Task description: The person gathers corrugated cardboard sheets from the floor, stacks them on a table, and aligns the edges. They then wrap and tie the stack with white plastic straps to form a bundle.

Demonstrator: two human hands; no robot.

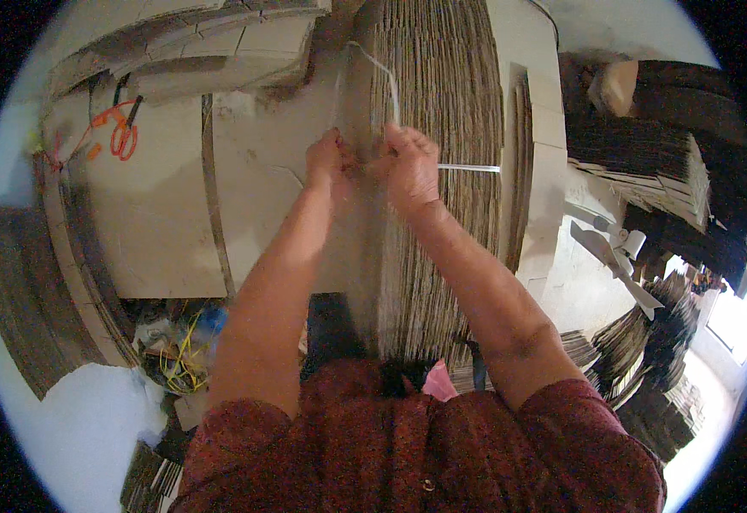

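Note:
A thick stack of flat cardboard sheets [450,94], seen by its ridged edges, stretches away in front of me. A white strap [469,168] crosses the stack, and a loose loop of it rises beyond my hands. My right hand [412,167] is at the stack's left edge, its fingers closed on the strap. To its left, my left hand [328,156] is pinched, with a thin pale end of the strap trailing near it. Both hands are close together. The exact grip of the left fingers is partly blurred.
Orange-handled scissors [124,141] lie at the far left on a cardboard surface [155,214]. Yellow strapping [187,355] is tangled at lower left. More cardboard stacks [638,162] stand at right, near a white bladed fan [617,248].

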